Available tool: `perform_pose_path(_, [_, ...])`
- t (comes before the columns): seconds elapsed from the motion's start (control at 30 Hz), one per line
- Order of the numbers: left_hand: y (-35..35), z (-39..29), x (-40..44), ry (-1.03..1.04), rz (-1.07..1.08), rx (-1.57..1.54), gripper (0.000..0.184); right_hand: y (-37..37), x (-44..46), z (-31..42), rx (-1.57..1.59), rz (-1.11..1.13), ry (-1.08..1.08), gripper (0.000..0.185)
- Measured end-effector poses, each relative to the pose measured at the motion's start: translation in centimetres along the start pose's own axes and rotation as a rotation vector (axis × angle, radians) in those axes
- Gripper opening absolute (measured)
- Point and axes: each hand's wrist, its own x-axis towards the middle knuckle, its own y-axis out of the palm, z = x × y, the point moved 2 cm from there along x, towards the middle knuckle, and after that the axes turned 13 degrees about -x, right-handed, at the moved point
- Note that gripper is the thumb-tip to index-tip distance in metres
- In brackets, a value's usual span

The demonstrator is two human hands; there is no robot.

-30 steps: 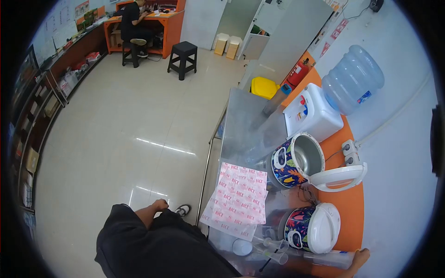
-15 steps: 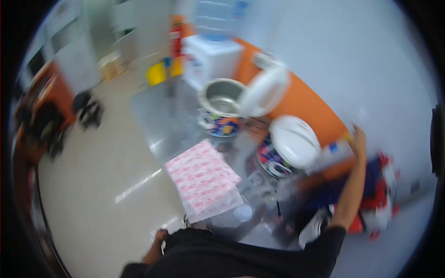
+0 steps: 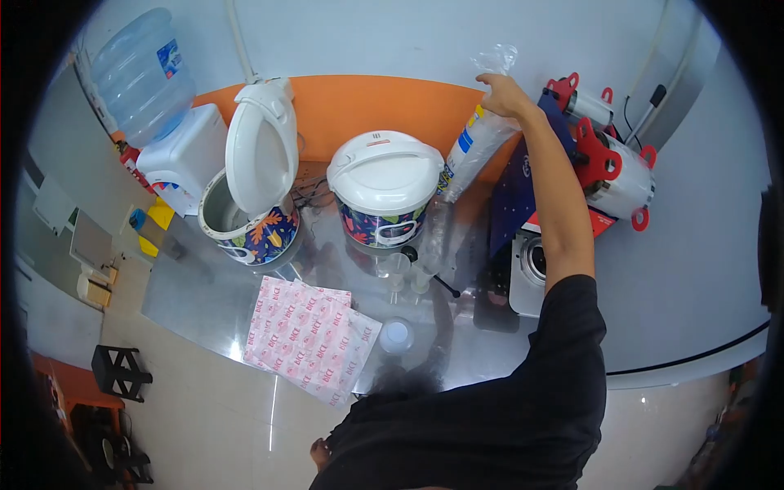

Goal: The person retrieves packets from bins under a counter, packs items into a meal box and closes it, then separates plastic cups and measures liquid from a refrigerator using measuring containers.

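Note:
My right hand [image 3: 503,94] is closed around the top of a tall clear plastic sleeve of cups [image 3: 469,151], which leans by the orange backboard right of the closed rice cooker [image 3: 385,184]. My left hand [image 3: 321,452] hangs low beside my body, before the table's front edge; its fingers are too small and partly hidden to read. Pink-printed paper sheets [image 3: 302,331] lie near the table's front edge. Right of them are a small white round cup [image 3: 398,335], clear plastic cups [image 3: 396,265] and a black stick [image 3: 446,286].
An open rice cooker [image 3: 260,233] and a water dispenser [image 3: 184,155] stand on the left of the metal table [image 3: 192,282]. On the right are a sealing machine with red parts [image 3: 608,167] and a silver appliance [image 3: 527,265]. A black stool [image 3: 120,371] stands on the floor.
The view has swung right to face the table and wall. My right hand has come to the sleeve's top, and my left hand stays low by my body.

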Motion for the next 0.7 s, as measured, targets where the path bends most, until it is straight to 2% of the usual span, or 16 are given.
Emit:
perform_pose_path(0.07, [-0.8, -2.5, 0.2, 0.097, -0.054, 0.029, 0.024, -0.4, 0.1, 0.4, -0.024, -0.110, -0.097, 0.058])
perform_pose_path(0.13, [-2.3, -6.0, 2.2, 0.330, -0.161, 0.181, 0.024, -1.6, -1.2, 2.2, -0.005, -0.137, -0.112, 0.057])
perform_pose_path(0.2, [-2.6, -11.2, 2.5, 1.061, -0.212, 0.463, 0.022, -2.5, -2.4, 3.6, 0.016, -0.163, -0.123, 0.056])
perform_pose_path(0.27, [5.7, -19.9, -6.0, 1.250, -0.272, 0.447, 0.025, -2.5, -3.2, 4.3, 0.023, -0.114, -0.191, 0.055])
perform_pose_path(0.3, [10.4, -23.3, -9.2, 1.387, -0.197, 0.318, 0.024, -2.3, -3.3, 4.5, 0.021, -0.115, -0.188, 0.055])
perform_pose_path(0.37, [20.1, -29.1, -15.5, 1.426, 0.112, 0.152, 0.022, -1.4, -3.8, 4.1, 0.184, -0.297, -0.065, 0.056])
perform_pose_path(0.4, [25.8, -30.9, -19.5, 1.498, 0.339, 0.028, 0.021, -1.0, -4.1, 4.3, 0.180, -0.298, -0.063, 0.056])
perform_pose_path(0.47, [36.6, -32.3, -29.5, 1.489, 0.883, 0.053, 0.023, -0.2, -5.2, 4.6, 0.231, -0.445, 0.101, 0.058])
perform_pose_path(0.5, [41.8, -32.6, -32.8, 1.623, 1.119, 0.237, 0.026, 0.3, -5.8, 5.1, 0.228, -0.445, 0.103, 0.058])
perform_pose_path(0.53, [47.2, -32.3, -37.8, 1.578, 1.369, 0.360, 0.028, 0.8, -6.2, 5.3, 0.423, -0.429, 0.193, 0.056])
perform_pose_path(0.57, [52.7, -30.9, -40.3, 1.299, 1.553, 0.363, 0.031, 1.1, -6.4, 5.3, 0.616, -0.417, 0.280, 0.054])
perform_pose_path(0.63, [62.6, -27.5, -44.3, 1.079, 1.756, 0.419, 0.041, 1.6, -6.6, 5.5, 0.629, -0.495, 0.303, 0.047])
perform_pose_path(0.7, [72.0, -23.5, -44.5, 1.157, 1.706, 0.585, 0.050, 2.7, -6.8, 5.0, 0.600, -0.642, 0.190, 0.039])
